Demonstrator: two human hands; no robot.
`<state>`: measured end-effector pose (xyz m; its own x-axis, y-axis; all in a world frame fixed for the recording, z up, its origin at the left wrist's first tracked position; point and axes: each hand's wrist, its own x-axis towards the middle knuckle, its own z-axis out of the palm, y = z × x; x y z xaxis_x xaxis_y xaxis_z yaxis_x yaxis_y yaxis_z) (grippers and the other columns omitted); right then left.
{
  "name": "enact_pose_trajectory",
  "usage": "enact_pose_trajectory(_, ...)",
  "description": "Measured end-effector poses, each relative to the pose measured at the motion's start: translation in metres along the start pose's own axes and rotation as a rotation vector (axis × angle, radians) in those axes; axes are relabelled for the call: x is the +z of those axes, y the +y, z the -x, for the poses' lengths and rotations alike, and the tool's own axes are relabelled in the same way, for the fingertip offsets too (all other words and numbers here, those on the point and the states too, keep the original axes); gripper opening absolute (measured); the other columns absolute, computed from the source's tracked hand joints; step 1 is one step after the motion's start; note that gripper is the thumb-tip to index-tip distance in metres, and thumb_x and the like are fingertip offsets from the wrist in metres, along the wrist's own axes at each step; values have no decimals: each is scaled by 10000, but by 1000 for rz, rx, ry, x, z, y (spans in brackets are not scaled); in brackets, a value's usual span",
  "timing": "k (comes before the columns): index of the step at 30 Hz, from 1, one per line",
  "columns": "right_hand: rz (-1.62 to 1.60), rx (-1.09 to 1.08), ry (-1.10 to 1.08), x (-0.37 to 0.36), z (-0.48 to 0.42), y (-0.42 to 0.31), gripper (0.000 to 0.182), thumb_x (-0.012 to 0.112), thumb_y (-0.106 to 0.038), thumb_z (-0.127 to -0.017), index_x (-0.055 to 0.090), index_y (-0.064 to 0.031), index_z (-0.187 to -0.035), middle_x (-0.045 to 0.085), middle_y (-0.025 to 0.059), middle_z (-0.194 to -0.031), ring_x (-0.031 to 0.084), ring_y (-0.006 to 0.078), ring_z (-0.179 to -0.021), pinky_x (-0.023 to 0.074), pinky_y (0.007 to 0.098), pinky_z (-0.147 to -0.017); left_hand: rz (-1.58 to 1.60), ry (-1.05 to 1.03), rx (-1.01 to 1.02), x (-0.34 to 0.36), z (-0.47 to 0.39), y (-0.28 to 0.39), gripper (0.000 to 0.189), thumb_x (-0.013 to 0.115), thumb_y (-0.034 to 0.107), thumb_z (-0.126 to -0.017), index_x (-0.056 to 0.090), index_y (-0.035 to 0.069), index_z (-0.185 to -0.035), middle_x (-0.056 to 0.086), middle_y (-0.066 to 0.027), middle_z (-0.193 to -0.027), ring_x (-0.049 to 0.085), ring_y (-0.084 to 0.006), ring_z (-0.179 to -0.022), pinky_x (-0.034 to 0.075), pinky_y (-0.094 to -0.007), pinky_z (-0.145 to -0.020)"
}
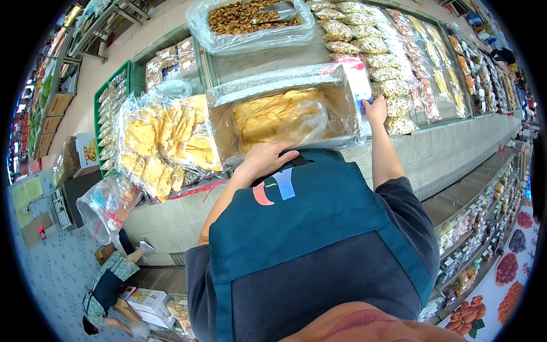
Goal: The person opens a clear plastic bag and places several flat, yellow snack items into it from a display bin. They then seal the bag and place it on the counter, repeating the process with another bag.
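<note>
A plastic-lined box (282, 77) holds flat yellow dried food slices (273, 111), with a loose clear plastic bag (305, 119) lying over them. My left hand (267, 158) rests at the box's near rim, thumb apart from the fingers; nothing shows in its grasp. At the box's right side, my right hand (376, 110) has its thumb and fingers on the edge of a flat stack of printed plastic bags (358, 83), with red and blue print. Bagged yellow slices (166, 141) lie left of the box.
Behind the box stands a plastic-lined tub of brown beans (252, 17) with a metal scoop (277, 12). Rows of packed snacks (384, 64) fill the right side of the counter. A scale (62, 207) is at left. Lower left, another person (109, 286) bends near cartons (147, 305).
</note>
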<state>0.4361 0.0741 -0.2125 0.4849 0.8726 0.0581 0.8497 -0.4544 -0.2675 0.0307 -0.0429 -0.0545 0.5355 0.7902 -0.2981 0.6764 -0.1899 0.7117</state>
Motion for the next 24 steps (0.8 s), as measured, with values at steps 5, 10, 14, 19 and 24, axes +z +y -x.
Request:
enact_pose_trajectory(5, -25, 49, -75, -4, -6, -5, 436, 759, -314, -740, 592, -63, -1055, 640, 149, -1009, 609, 334, -959, 478, 423, -831, -14, 40, 23, 6, -1, -6, 435, 508, 492, -910, 644, 157, -1151, 661, -98, -1100, 609, -308, -1018, 489, -396, -832)
enact_pose_trajectory(10, 9, 5, -56, 0, -16, 8, 231, 639, -286, -840, 647, -74, -932, 672, 150, -913, 638, 350, -877, 502, 454, -760, 2, 56, 15, 3, -1, -2, 421, 547, 488, -887, 661, 156, -1120, 662, -92, -1098, 617, -303, -996, 496, -394, -812)
enact_pose_trajectory(14, 50, -32, -74, -15, -13, -4, 257, 540, -298, -901, 660, -84, -977, 668, 172, -928, 633, 367, -882, 494, 458, -770, 8, 114, 41, 5, 2, -5, 405, 564, 473, -880, 664, 156, -1110, 665, -86, -1085, 622, -303, -983, 503, -390, -793)
enact_pose_trajectory(19, -14, -257, 235, -31, -12, -10, 236, 524, -266, -920, 662, -75, -943, 651, 144, -875, 624, 354, -822, 496, 449, -742, 11, 111, 64, 4, 1, -5, 400, 572, 467, -876, 667, 152, -1104, 670, -84, -1063, 611, -288, -1014, 448, -421, -891)
enact_pose_trajectory(24, -393, -261, 349, -85, -17, -59, 196, 576, -258, -913, 653, -79, -935, 635, 120, -833, 619, 296, -762, 483, 392, -679, -24, 66, 91, 0, -3, -5, 404, 575, 460, -876, 674, 132, -1091, 671, -66, -1071, 585, -264, -1074, 295, -515, -1040)
